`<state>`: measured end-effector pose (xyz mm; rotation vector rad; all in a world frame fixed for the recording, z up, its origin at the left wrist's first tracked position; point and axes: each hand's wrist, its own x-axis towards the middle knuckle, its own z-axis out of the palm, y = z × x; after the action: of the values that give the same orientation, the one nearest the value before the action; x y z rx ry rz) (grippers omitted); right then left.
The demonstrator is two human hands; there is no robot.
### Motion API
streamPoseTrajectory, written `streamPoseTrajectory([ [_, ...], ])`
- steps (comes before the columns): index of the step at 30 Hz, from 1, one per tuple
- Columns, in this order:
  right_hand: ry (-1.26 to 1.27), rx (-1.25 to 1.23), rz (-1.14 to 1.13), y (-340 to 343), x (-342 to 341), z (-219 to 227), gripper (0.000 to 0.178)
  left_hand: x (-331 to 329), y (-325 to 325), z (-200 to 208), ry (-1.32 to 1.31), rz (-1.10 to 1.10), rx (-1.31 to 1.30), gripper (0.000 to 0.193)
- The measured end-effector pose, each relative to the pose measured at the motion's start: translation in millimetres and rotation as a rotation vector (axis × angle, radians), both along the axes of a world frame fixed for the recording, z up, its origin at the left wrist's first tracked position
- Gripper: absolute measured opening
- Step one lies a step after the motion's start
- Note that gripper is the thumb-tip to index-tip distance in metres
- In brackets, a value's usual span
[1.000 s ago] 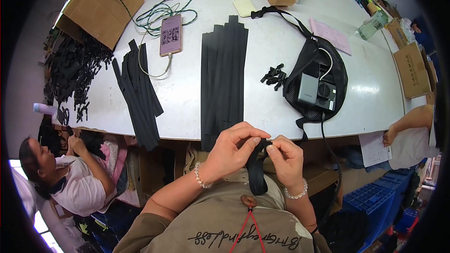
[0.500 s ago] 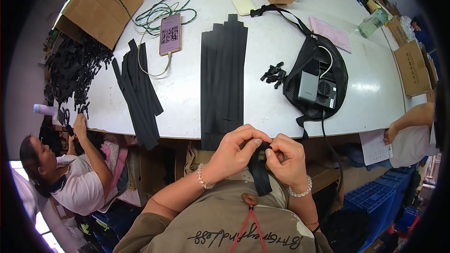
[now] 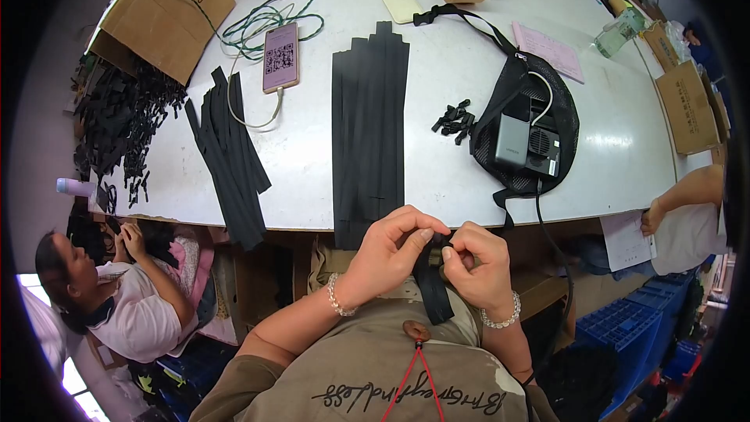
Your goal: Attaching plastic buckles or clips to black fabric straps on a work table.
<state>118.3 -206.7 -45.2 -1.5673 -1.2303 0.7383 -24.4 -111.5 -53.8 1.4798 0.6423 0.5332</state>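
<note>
Close in front of my body, a black webbing strap hangs down with its upper end between my hands. My left hand pinches that end between thumb and finger. Beside it, my right hand is closed on the same end with curled fingers. Something small and dark lies between the fingertips, mostly hidden. Just beyond my hands, a row of flat black straps lies side by side on the white table, overhanging its near edge. Several small black plastic pieces lie in a heap farther right.
More black straps lie left of the row, near a phone on a cable. A cardboard box tips out black pieces. At right is a black mesh bag with a power bank. Co-workers sit left and stand right.
The co-worker at left has drawn a raised hand back from the pile at the table edge to their other hand. My hands stay in almost the same pinch on the strap.
</note>
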Motion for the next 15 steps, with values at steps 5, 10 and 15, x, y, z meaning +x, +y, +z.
streamPoseTrajectory([
  [5, -0.006, -0.012, 0.027, 0.5, 1.2, 1.9, 0.013, 0.4, -0.9, 0.5, 0.003, 0.005, 0.067, 0.015],
  [10, -0.004, -0.014, 0.045, -0.2, 2.1, 0.7, 0.012, -0.3, -0.7, 0.1, 0.052, 0.010, 0.053, 0.014],
  [15, -0.013, -0.021, 0.066, 1.4, 3.2, 1.8, 0.011, 0.2, -0.7, 0.7, 0.038, -0.004, 0.052, 0.014],
])
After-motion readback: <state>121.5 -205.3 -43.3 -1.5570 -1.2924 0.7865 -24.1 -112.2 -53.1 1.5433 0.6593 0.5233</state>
